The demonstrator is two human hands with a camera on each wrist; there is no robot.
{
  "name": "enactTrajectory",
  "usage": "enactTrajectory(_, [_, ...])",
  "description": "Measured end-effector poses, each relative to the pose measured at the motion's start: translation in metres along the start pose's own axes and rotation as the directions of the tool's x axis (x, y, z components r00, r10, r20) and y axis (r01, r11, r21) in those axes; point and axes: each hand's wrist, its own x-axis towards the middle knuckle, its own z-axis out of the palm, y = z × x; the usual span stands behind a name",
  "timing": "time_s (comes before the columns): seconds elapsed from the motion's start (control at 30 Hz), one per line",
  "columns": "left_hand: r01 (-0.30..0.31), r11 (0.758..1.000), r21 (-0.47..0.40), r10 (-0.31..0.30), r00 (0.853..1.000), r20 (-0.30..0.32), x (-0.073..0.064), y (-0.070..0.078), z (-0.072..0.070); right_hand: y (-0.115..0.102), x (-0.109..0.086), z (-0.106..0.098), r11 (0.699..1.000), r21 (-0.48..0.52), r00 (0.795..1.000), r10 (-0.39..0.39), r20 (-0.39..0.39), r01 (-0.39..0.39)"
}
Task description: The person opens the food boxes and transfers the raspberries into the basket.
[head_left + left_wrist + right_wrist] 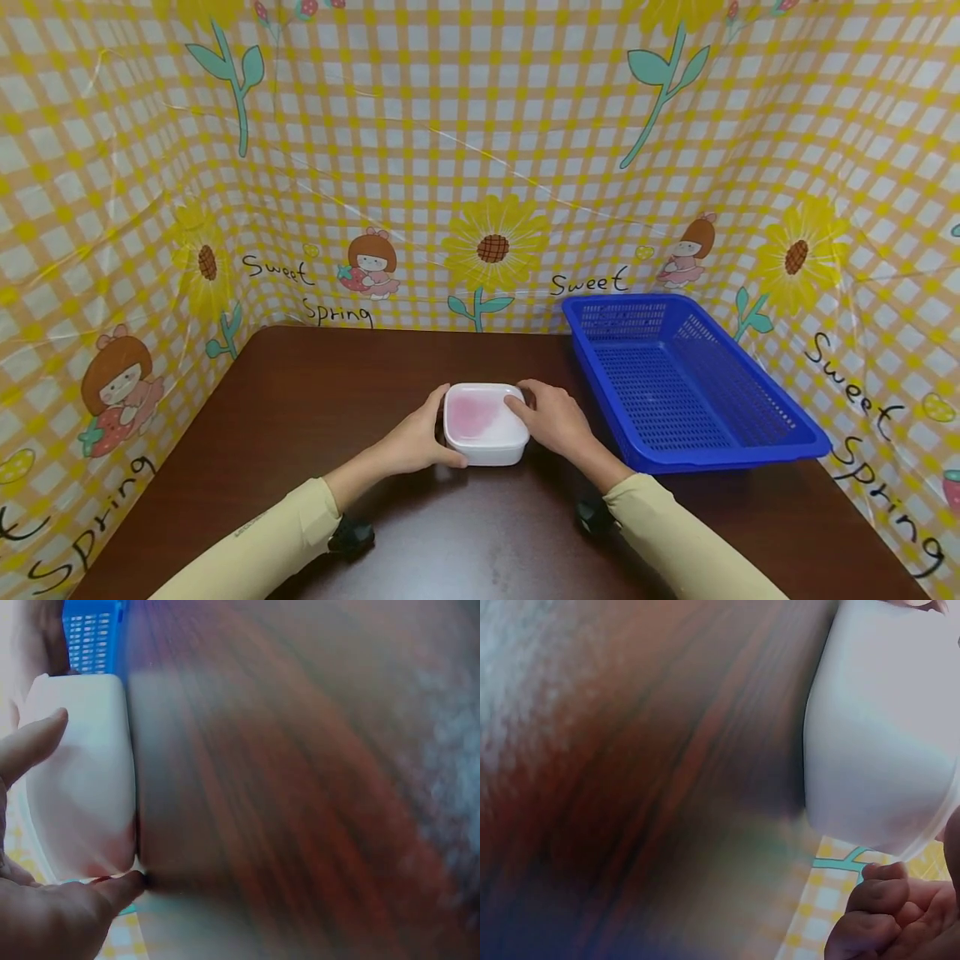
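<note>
A white square food container (486,425) with rounded corners and a lid sits on the dark table, a pink patch showing on its top. My left hand (411,439) grips its left side, thumb at the near corner and fingers toward the back; the left wrist view shows the same container (82,776) between thumb and fingers. At the right side, my right hand (557,417) holds the container's edge, thumb on the top and fingers by the far right corner. Those fingers (877,896) look curled beside the container (881,727) in the right wrist view; their exact contact is hidden.
A blue perforated plastic basket (637,454) stands to the right, just beyond the right forearm. The dark wooden table (337,367) has a glossy surface. Checked sunflower cloth (420,167) walls in the back and both sides.
</note>
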Motion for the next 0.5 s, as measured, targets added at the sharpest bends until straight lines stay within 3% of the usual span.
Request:
enactTrajectory(0.17, [0.009, 1.000, -0.022, -0.009, 1.000, -0.003, 0.001, -0.001, 0.000, 0.001, 0.002, 0.005, 0.995, 0.098, 1.000, -0.001, -0.001, 0.001])
enactTrajectory(0.5, [-0.029, 0.997, -0.066, 0.029, 1.000, 0.001, 0.007, -0.006, 0.000, 0.008, 0.009, 0.014, 0.966, 0.260, 0.999, 0.007, 0.033, -0.015])
